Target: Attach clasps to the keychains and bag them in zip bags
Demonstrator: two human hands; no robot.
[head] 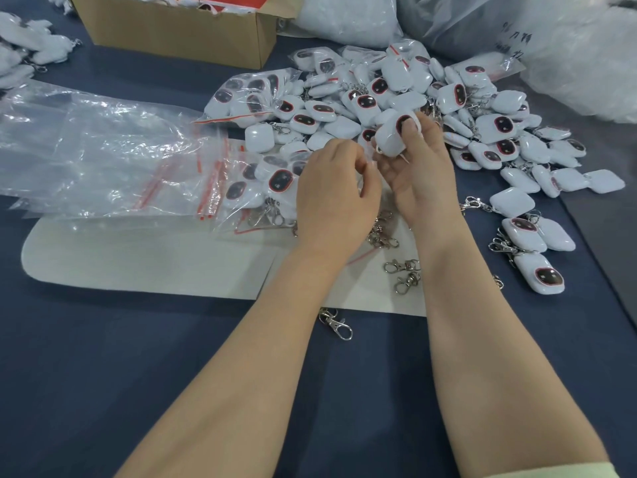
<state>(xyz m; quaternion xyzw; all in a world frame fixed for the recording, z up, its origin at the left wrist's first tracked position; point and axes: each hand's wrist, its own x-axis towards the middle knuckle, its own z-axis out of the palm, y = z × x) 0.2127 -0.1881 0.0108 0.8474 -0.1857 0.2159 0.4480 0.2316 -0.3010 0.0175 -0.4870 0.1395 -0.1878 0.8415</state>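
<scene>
**One keychain in hand, clasp end toward the left fingers**

One keychain [391, 141], a small white rounded square with a dark red-rimmed window, is held up over the near edge of the pile [379, 94]. It looks light, hard-shelled and glossy, so probably slippery. The flat faces are the sound place to hold it, which leaves the lower corner with the metal ring free for the clasp.

The right hand [420, 181] grips it that way, with the thumb pressed on the window and the fingers curled behind the shell. The left hand [331, 198] sits just beside the lower corner, its fingers curled tightly toward the thumb. What they pinch, if anything, is hidden, so I cannot tell.

Loose clasps [401, 269] lie on the white mat [138, 260] below the wrists. They are small stiff metal hooks with swivels, likely fiddly. Empty zip bags [103, 157], thin and limp, are heaped to the left, with a cardboard box [179, 32] beyond.
</scene>
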